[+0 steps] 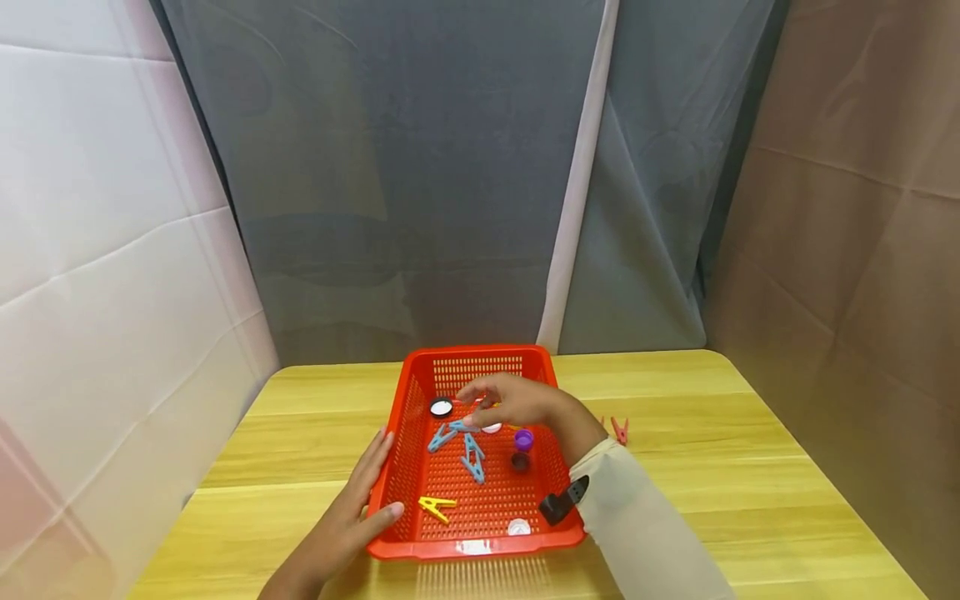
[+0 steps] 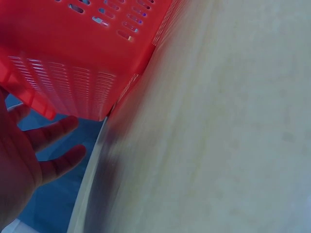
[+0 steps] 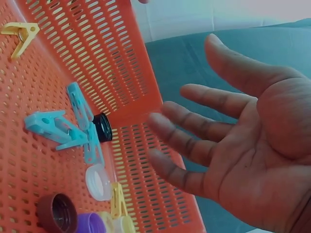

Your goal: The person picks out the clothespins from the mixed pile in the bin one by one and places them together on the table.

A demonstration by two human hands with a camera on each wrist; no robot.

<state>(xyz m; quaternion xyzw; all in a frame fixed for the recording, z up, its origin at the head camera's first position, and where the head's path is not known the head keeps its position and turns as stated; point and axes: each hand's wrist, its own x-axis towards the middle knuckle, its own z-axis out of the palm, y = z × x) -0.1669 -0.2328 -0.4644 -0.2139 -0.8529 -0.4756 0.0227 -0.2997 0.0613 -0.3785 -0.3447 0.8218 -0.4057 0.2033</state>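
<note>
A red plastic basket (image 1: 427, 550) with slotted walls stands on the table. My left hand (image 1: 351, 508) rests on its left rim, the thumb over the edge and the fingers extended along the outside. Above the basket's far half hovers my right hand (image 1: 517, 402), palm and loosely spread fingers holding nothing in the right wrist view. Below it lie several light blue clothespins (image 3: 46, 125), a black cap (image 3: 102, 127) and a whitish cap (image 3: 98, 182). A brown cap (image 1: 521, 461) and a purple cap (image 1: 523, 440) sit toward the right wall. One yellow clothespin (image 1: 437, 507) lies near the front left.
A clear cap (image 1: 518, 527) lies by the basket's front wall. On the wooden table (image 1: 697, 475), right of the basket, is a red clothespin (image 1: 620, 431), partly beside my forearm. Grey cloth (image 1: 450, 183) hangs behind the table; pale sheets (image 1: 112, 292) hang at the left.
</note>
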